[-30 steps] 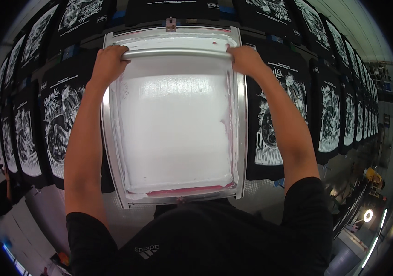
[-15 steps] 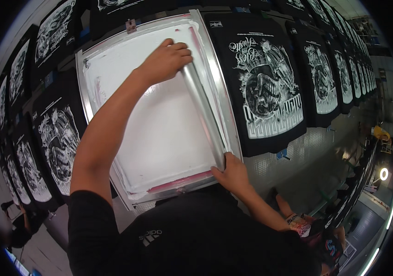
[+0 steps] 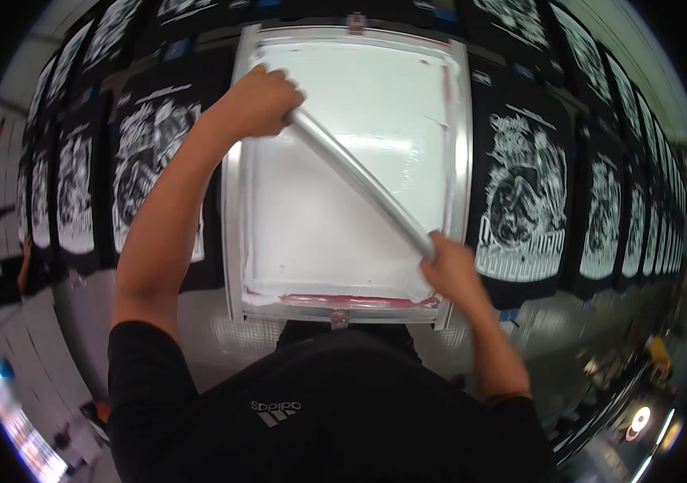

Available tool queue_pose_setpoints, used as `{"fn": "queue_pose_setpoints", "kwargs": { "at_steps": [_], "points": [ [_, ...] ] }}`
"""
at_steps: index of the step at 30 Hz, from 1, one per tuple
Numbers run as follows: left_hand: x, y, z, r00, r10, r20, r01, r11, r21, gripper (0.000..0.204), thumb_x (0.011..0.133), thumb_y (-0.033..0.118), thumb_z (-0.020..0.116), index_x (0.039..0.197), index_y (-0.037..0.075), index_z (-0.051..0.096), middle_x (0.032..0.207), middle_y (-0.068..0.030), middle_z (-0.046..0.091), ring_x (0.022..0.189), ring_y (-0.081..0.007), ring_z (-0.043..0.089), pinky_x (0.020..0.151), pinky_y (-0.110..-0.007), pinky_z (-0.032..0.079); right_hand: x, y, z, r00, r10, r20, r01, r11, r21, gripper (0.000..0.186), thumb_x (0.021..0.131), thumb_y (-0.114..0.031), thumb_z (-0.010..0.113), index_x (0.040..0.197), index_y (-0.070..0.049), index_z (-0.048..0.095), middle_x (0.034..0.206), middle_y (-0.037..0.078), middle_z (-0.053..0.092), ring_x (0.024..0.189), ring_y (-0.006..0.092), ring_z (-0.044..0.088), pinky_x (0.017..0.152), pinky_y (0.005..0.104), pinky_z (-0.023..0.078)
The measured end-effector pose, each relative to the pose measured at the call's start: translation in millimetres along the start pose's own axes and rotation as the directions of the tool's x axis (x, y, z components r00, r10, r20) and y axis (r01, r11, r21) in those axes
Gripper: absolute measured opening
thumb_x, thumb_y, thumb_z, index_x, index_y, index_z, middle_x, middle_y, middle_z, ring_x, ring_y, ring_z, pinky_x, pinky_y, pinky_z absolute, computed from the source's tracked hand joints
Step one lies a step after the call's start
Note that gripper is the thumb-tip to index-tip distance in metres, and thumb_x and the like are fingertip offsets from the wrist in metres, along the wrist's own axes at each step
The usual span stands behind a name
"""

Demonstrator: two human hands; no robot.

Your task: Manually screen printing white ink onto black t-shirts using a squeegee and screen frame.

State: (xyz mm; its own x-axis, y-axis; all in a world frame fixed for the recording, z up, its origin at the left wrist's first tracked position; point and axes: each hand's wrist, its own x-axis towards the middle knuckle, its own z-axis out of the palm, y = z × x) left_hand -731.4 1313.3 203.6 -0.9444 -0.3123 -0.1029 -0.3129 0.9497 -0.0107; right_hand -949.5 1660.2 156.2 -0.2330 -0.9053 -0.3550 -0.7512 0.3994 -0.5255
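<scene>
Bar of smooth silver metal (image 3: 362, 177), long and round, runs slantwise from far left to near right above the rectangular silver metal frame (image 3: 460, 121) in front of me, over its flat panel coated in glossy white (image 3: 311, 221). My left hand (image 3: 265, 102) is wrapped in a fist around the bar's far end, and my right hand (image 3: 450, 267) is closed round the near end, by the frame's right rail. Whether the bar's underside touches the white, I can't tell. Dark pink streaks (image 3: 335, 301) show along the panel's near edge, and a small metal block (image 3: 356, 23) sits at the frame's far side. My left forearm blocks part of the left rail and of the black cloth piece with a white print (image 3: 150, 145) beside it; my right hand hides a stretch of the right rail. Beyond that rail lies a matching black printed piece (image 3: 524, 185), with more lined up in rows on both sides. At far left is another person in dark clothing (image 3: 10, 278), blurred; at lower right glows a round white light (image 3: 640, 419).
</scene>
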Motion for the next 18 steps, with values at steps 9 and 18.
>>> {"fn": "queue_pose_setpoints", "kwargs": {
  "at_steps": [9,18],
  "points": [
    [-223,192,36,0.631,-0.776,0.018,0.688,0.548,-0.476,0.033,0.066,0.014,0.075,0.091,0.005,0.056,0.088,-0.0132,0.059,0.087,-0.0342,0.057,0.077,-0.046,0.046,221,-90,-73,0.607,-0.734,0.305,0.781,0.481,-0.398,0.036,0.072,0.003,0.063,0.105,-0.010,0.066,0.097,0.005,0.068,0.103,0.0251,0.061,0.112,0.0544,0.031],
    [-167,267,107,0.405,-0.913,0.044,0.769,0.314,-0.557,0.035,0.068,0.014,0.071,0.093,0.002,0.048,0.093,-0.0179,0.050,0.089,-0.0376,0.051,0.076,-0.049,0.041,323,-133,16,0.235,-0.925,0.298,0.866,0.059,-0.497,0.030,0.082,-0.005,0.062,0.112,-0.009,0.058,0.119,0.005,0.061,0.124,0.0211,0.052,0.119,0.0558,0.018]
  ]
}}
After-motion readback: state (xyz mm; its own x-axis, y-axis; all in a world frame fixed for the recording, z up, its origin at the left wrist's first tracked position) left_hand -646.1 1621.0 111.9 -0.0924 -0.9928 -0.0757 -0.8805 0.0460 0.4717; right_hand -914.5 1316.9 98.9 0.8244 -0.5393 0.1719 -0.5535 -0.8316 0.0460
